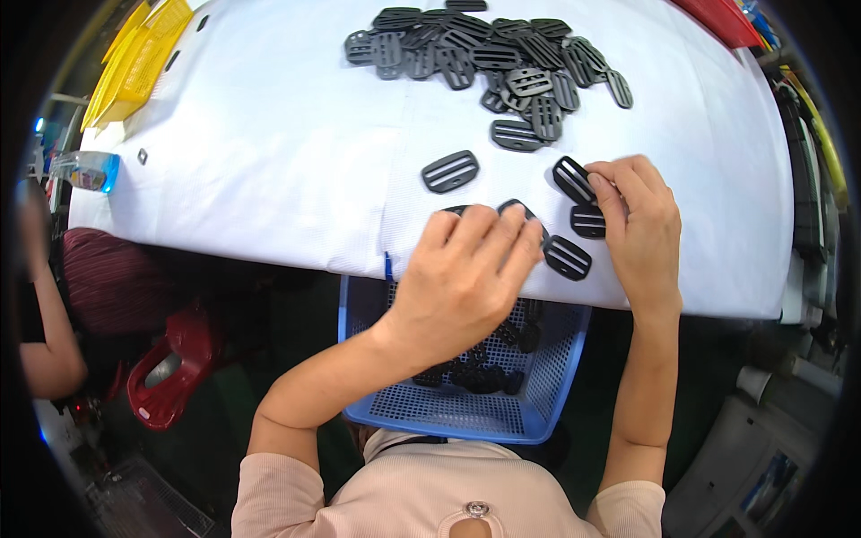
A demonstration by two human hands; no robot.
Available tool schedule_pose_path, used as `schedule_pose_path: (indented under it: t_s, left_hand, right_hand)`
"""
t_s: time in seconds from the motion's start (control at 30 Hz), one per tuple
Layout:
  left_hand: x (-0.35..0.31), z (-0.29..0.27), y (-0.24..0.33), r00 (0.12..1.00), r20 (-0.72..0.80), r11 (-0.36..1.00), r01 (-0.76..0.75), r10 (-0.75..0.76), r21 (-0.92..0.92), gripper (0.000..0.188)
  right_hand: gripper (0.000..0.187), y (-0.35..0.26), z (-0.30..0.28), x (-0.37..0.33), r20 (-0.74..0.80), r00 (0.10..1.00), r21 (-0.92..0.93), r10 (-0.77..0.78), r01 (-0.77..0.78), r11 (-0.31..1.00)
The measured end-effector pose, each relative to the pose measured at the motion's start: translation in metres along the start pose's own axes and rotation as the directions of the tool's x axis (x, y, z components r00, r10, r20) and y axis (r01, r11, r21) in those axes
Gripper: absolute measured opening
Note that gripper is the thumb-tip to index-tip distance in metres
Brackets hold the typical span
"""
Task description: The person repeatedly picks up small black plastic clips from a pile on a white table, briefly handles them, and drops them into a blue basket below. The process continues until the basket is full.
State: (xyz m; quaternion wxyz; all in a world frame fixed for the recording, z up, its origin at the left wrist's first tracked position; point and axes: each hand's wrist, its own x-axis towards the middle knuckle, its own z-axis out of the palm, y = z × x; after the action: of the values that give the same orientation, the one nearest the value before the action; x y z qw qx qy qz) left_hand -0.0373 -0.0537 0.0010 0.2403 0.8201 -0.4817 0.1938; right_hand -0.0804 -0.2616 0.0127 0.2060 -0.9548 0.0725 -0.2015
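Observation:
My right hand (641, 224) pinches one end of a black plastic slide buckle (572, 179) between thumb and fingers. Just below it, another slide buckle (588, 221) lies partly behind my thumb. My left hand (471, 273) is at the table's near edge, its fingers bent down over black buckles. One buckle (517, 209) shows at its fingertips, and most of it is hidden. Between my hands, a two-slot buckle (568, 257) rests flat near the edge. One more buckle (449, 171) lies beyond my left hand.
A heap of black buckles (495, 57) covers the far middle of the white tabletop (269, 134). Below the near edge, a blue basket (453, 421) holds black parts. Yellow baskets (139, 72) and a bottle (90, 170) are at left. A red stool (170, 377) and another person's arm (54, 332) are beside me.

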Motion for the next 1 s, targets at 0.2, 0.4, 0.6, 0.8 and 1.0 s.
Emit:
schedule_pose_path:
  t_s: [0.2, 0.4, 0.6, 0.8, 1.0]
  left_hand:
    - [0.03, 0.006, -0.025, 0.989, -0.032, 0.965, 0.134, -0.145, -0.225, 0.009]
    - [0.037, 0.006, -0.039, 0.957, 0.022, 0.926, 0.285, -0.289, -0.246, 0.008]
    - [0.027, -0.024, -0.064, 0.888, 0.067, 0.84, 0.453, -0.455, -0.299, 0.012]
    - [0.011, -0.033, -0.07, 0.859, 0.106, 0.804, 0.507, -0.501, -0.31, 0.015]
    - [0.006, -0.011, -0.032, 0.963, 0.005, 0.953, 0.267, -0.269, -0.142, 0.026]
  right_hand:
    - [0.017, 0.006, -0.01, -0.011, -0.096, 0.995, 0.048, 0.037, -0.032, 0.998]
    - [0.028, 0.004, -0.006, -0.025, -0.08, 0.994, 0.135, 0.072, -0.061, 0.989]
    - [0.04, 0.004, -0.004, -0.033, -0.041, 0.998, -0.027, -0.054, 0.052, 0.998]
    - [0.037, -0.005, -0.002, -0.038, -0.077, 0.995, 0.048, -0.058, 0.062, 0.997]
    - [0.03, -0.024, 0.01, -0.018, -0.068, 0.989, 0.069, -0.131, 0.136, 0.988]
